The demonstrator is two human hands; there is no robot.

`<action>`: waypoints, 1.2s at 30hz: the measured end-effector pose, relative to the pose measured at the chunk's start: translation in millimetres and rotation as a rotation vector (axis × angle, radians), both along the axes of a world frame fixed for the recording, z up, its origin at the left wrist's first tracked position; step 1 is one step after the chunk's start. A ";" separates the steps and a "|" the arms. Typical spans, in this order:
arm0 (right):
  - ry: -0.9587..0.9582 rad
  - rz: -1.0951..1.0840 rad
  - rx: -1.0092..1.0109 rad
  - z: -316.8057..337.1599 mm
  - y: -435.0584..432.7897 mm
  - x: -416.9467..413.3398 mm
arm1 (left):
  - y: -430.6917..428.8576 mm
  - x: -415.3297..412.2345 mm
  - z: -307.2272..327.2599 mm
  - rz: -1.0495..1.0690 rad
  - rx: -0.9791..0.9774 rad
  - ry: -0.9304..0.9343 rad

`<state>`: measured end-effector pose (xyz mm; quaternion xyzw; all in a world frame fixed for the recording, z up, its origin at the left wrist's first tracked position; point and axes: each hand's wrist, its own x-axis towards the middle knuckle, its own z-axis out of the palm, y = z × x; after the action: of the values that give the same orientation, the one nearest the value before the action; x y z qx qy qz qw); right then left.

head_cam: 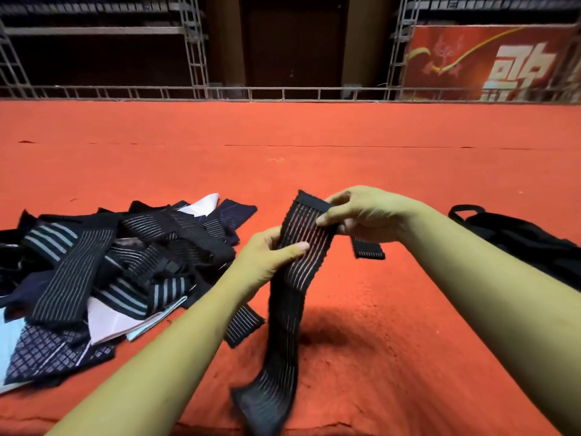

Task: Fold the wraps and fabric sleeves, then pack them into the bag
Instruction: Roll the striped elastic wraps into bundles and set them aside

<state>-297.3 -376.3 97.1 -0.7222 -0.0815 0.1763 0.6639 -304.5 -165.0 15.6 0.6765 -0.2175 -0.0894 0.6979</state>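
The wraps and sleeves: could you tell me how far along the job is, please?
Nothing looks folded or packed. The left hand and right hand hold one striped wrap, unfolded. The pile waits at left; the black bag lies at right.

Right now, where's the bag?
In the head view the black bag lies on the red carpet at the far right, just right of the right hand, across from the pile of wraps on the left.
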 end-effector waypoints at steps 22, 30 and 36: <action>-0.179 -0.628 0.089 -31.6 -8.0 10.4 | -21.6 -23.9 -73.6 -0.147 -0.085 0.527; -0.343 -0.518 0.010 -61.9 0.0 -8.1 | -25.8 -26.0 -78.8 -0.012 -0.281 0.635; -0.410 -0.422 -0.081 -108.3 3.7 -28.7 | -29.4 -25.9 -73.6 0.034 -0.419 0.711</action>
<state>-326.0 -372.7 -11.2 -0.7695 -0.0549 -0.1122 0.6263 -330.4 -194.4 -58.0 0.4502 0.0347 -0.2598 0.8536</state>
